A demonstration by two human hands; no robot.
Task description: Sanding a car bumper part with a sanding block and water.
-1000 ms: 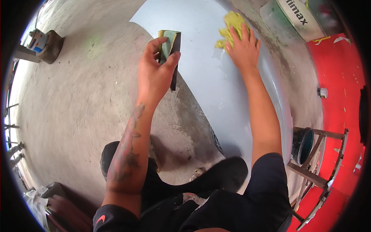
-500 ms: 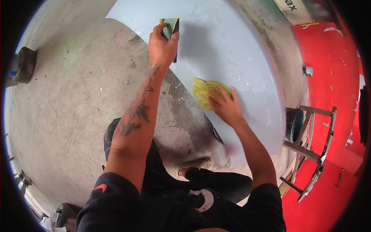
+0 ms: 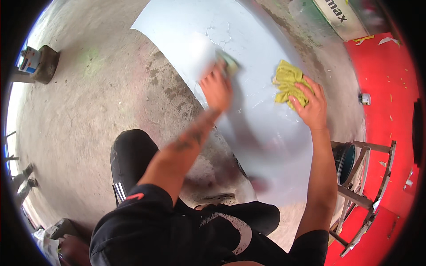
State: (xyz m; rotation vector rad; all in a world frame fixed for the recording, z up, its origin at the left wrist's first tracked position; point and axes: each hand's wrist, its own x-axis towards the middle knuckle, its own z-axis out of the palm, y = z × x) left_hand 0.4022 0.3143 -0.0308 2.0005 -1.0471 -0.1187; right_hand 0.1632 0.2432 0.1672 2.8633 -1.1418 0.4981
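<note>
A large pale, smooth, curved panel, like a car body panel, lies before me with wet streaks and beads of water on it. My left hand grips a green sanding pad against the panel's middle; motion blurs both the pad and the fingertips. To the right, my right hand holds a crumpled yellow-green cloth at the panel's right side. Its fingers curl over the cloth's near edge, while the far part bunches up in front of them.
A wooden frame and a dark bucket stand right of the panel. Beyond are a small can and a red surface. Far left, another can sits by a dark block on the concrete floor.
My left hand has moved right and nearer with the sanding pad, from the panel's left edge onto its middle. The right hand has carried the cloth to the right and slightly farther away.
</note>
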